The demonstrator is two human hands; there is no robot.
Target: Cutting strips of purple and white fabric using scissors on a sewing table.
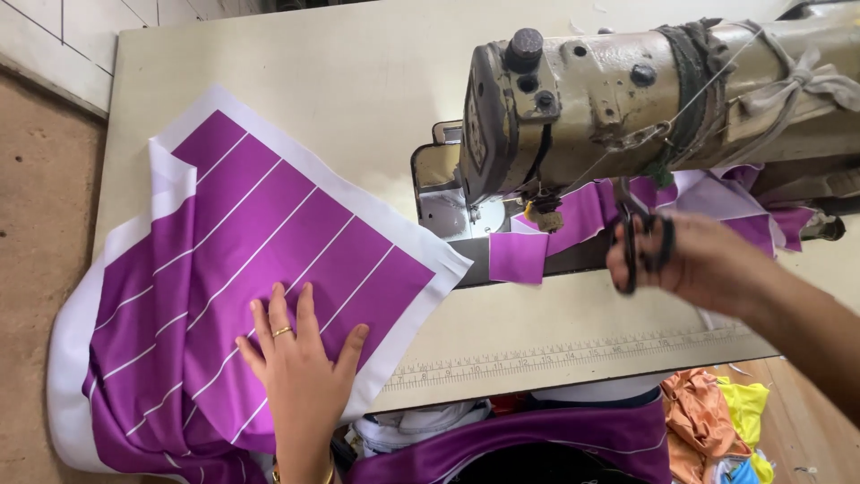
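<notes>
On the cream sewing table (358,72), the left hand (300,363) lay flat, fingers spread, on soft, slippery-looking purple striped fabric (260,242), best pinned by palm, while the right hand (690,260) gripped black scissors (640,237) beside the sewing machine (609,99).

There is 1 view only, from a camera worn on the person's head. It looks steeply down and forward over the desk (358,72), whose near edge with its printed ruler strip runs across the lower part of the picture, slightly tilted. The camera sits close: the sewing machine (609,99) fills the upper right at near range, and the left hand (300,363) and right hand (690,260) enter from the bottom and right edges. Floor (36,224) shows along the left side. No 2nd view shares the scene
</notes>
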